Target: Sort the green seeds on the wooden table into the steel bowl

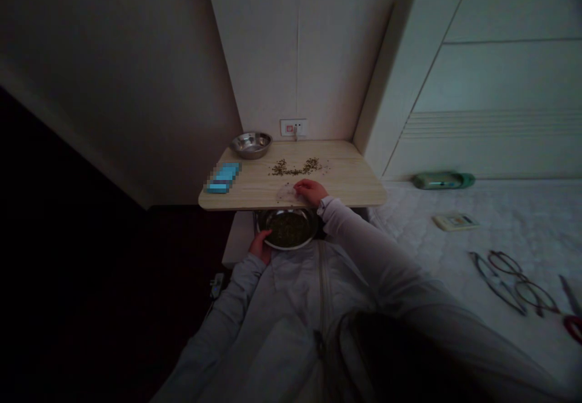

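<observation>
Left hand (260,246) grasps a round, shiny metal bowl (295,247) just below the tabletop's (357,180) front edge.
Right hand (313,193) touches a filmy translucent piece (285,193) near that edge, grip unclear; behind, coarse greenish-brown granules (313,163) lie scattered over pale wood grain.

Tabletop (354,176) free at right; loose bits (295,172) block middle.

Far-left round silver metal bowl (251,153) is properly shiny and smooth, and the near round silver metal bowl (291,247) has a glossy rim too. Pale wood-grain tabletop (354,185) looks smooth and kinda matt. Those small greenish-brown dried bits (311,164) look rough. Over right, the white quilted bedcover (409,215) is puckered matt cloth, while the grooved white headboard (491,88) looks smooth with a soft sheen.
</observation>
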### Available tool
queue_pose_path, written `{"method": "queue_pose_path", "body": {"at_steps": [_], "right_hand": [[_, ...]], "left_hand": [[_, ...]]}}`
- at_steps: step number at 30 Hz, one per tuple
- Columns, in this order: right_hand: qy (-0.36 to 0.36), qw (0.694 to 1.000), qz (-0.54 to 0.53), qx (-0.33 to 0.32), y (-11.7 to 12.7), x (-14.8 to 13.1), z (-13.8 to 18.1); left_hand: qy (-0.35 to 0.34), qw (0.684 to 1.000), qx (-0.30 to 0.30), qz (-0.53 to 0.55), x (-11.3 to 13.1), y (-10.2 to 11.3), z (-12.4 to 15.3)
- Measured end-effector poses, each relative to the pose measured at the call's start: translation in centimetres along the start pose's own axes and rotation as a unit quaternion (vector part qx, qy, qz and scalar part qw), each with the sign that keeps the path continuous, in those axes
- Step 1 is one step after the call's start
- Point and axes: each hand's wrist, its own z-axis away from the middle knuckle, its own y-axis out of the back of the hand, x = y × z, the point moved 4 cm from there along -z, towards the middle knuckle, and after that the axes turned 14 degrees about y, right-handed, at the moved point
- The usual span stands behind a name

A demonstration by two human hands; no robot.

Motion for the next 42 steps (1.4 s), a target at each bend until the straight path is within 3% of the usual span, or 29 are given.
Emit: {"method": "queue_pose_path", "body": {"at_steps": [23,33,42], "right_hand": [[-0.011,0.998,-0.049,-0.024,-0.17,0.3,0.02],[-0.012,0.995,-0.079,0.052,0.59,0.03,0.17],[-0.007,0.995,-0.07,0.074,0.59,0.52,0.09]], "left_hand": [[-0.003,1.0,0.008,0.017,0.14,0.07,-0.07],[0.012,1.0,-0.011,0.023,0.03,0.13,-0.31],[0.019,1.0,-0.01,0.018,0.01,0.24,-0.39]]}}
